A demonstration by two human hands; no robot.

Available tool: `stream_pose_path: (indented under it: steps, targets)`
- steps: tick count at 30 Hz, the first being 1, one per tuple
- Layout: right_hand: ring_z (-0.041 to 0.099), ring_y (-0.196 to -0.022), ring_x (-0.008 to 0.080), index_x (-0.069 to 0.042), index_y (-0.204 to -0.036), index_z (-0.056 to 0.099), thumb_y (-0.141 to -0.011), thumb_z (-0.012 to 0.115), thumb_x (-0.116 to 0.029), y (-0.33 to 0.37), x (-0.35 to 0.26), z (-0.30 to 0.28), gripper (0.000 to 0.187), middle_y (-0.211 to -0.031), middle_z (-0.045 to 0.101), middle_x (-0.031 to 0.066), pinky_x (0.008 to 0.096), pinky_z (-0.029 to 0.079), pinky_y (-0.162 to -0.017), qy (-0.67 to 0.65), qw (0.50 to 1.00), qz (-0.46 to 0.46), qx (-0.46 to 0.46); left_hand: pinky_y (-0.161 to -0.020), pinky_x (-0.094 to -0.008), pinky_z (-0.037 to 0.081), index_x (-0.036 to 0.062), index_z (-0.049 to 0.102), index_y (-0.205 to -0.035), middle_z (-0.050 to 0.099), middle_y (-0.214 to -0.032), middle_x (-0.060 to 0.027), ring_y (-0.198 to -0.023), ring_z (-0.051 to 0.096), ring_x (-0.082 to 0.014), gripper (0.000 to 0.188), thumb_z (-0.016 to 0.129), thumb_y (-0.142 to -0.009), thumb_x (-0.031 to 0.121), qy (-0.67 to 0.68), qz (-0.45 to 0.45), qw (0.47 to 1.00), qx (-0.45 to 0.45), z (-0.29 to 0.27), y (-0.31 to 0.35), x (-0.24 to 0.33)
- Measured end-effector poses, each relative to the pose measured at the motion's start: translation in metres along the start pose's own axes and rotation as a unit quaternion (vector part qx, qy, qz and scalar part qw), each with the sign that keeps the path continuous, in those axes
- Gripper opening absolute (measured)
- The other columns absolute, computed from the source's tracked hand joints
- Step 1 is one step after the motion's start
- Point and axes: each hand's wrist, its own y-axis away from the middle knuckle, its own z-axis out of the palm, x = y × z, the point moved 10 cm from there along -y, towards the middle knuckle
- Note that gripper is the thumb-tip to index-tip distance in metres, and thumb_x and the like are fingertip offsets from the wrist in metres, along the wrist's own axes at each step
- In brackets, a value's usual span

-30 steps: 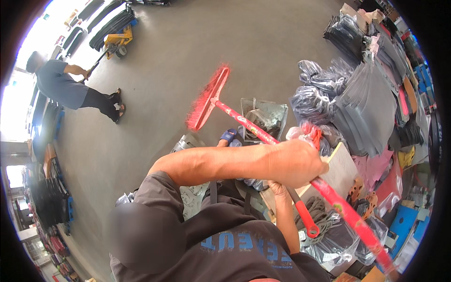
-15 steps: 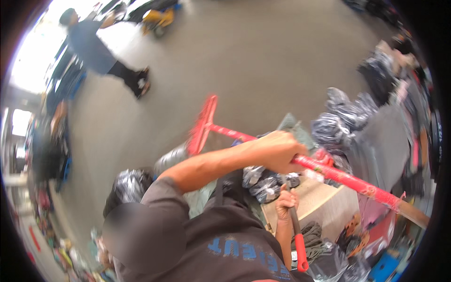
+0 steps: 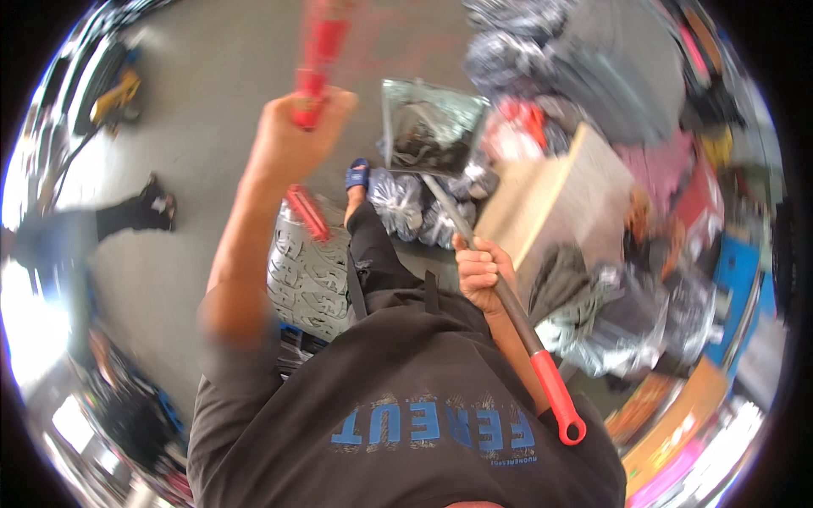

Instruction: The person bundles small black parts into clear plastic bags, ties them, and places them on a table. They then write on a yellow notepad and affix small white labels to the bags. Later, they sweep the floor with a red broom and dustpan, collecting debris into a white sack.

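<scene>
My left hand point(image 3: 296, 140), arm stretched forward, is closed round the red handle point(image 3: 320, 51) of a broom; the handle's upper part is blurred. Below that fist and beside the forearm shows the red broom head point(image 3: 307, 213). Closed round the grey shaft of a long-handled dustpan point(image 3: 389, 127) is my right hand point(image 3: 483, 273). The shaft slants back past my side to a red end grip point(image 3: 559, 398) with a hanging hole. Dark debris point(image 3: 432, 140) lies inside the pan, which sits ahead of my feet among plastic-wrapped bundles.
Plastic-wrapped bundles point(image 3: 398, 203) lie by my foot in a blue slipper point(image 3: 358, 175). Grey-green cut-out sheets point(image 3: 309, 284) are on the left. A tan box point(image 3: 550, 195), dark cloth point(image 3: 563, 284) and clear bags point(image 3: 627, 317) crowd the right. Another person point(image 3: 76, 229) is at far left.
My left hand has swung from across my right side to the forward left, carrying the broom. The view has turned. My right hand keeps its hold on the dustpan shaft.
</scene>
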Motion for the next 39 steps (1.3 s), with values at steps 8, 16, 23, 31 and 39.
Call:
stream_pose_path:
  steps: [8, 16, 23, 31, 39]
  targets:
    - [0.043, -0.05, 0.006, -0.006, -0.119, 0.059, -0.103, 0.055, -0.02, 0.073, 0.023, -0.064, 0.021, -0.064, 0.046, -0.0055, 0.0214, 0.042, -0.04, 0.069, 0.987, -0.039, 0.14, -0.065, -0.0242, 0.046, -0.0005, 0.076, -0.103, 0.06, -0.075, 0.005, -0.07, 0.053, -0.0055, 0.026, 0.075, -0.098, 0.025, -0.051, 0.034, 0.996, -0.07, 0.062, -0.043, 0.037]
    - [0.042, -0.051, 0.0056, -0.009, -0.121, 0.056, -0.101, 0.059, -0.02, 0.118, 0.042, -0.163, 0.023, -0.066, 0.045, -0.0059, 0.0221, 0.037, -0.04, 0.096, 0.964, -0.08, 0.235, -0.058, -0.0239, 0.042, 0.0017, 0.078, -0.103, 0.059, -0.076, 0.005, -0.065, 0.051, -0.004, 0.023, 0.073, -0.098, 0.023, -0.062, 0.09, 0.982, -0.154, 0.143, -0.081, 0.022]
    - [0.039, -0.052, 0.0051, -0.014, -0.114, 0.055, -0.099, 0.061, -0.023, 0.206, 0.044, -0.273, 0.019, -0.065, 0.044, -0.008, 0.0225, 0.029, -0.042, 0.124, 0.946, -0.029, 0.298, -0.06, -0.0243, 0.043, 0.0037, 0.078, -0.106, 0.059, -0.075, 0.0041, -0.064, 0.051, -0.0057, 0.022, 0.072, -0.098, 0.023, -0.117, 0.151, 0.967, -0.169, 0.195, -0.054, 0.019]
    - [0.042, -0.048, 0.0038, -0.009, -0.11, 0.057, -0.097, 0.064, -0.019, 0.327, 0.037, -0.353, 0.017, -0.062, 0.046, -0.0071, 0.0203, 0.028, -0.038, 0.176, 0.929, -0.051, 0.32, -0.057, -0.025, 0.042, 0.0029, 0.077, -0.104, 0.057, -0.071, 0.0034, -0.061, 0.05, -0.0054, 0.021, 0.071, -0.097, 0.022, -0.134, 0.189, 0.962, -0.147, 0.212, 0.013, 0.074]
    - [0.045, -0.047, 0.0072, -0.001, -0.116, 0.058, -0.094, 0.063, -0.013, 0.409, 0.077, -0.431, 0.025, -0.064, 0.051, -0.0036, 0.0215, 0.035, -0.035, 0.112, 0.949, -0.103, 0.275, -0.058, -0.0274, 0.042, 0.0034, 0.078, -0.112, 0.053, -0.066, 0.0015, -0.061, 0.05, -0.0069, 0.034, 0.065, -0.099, 0.032, -0.218, 0.224, 0.934, -0.172, 0.252, 0.018, 0.082]
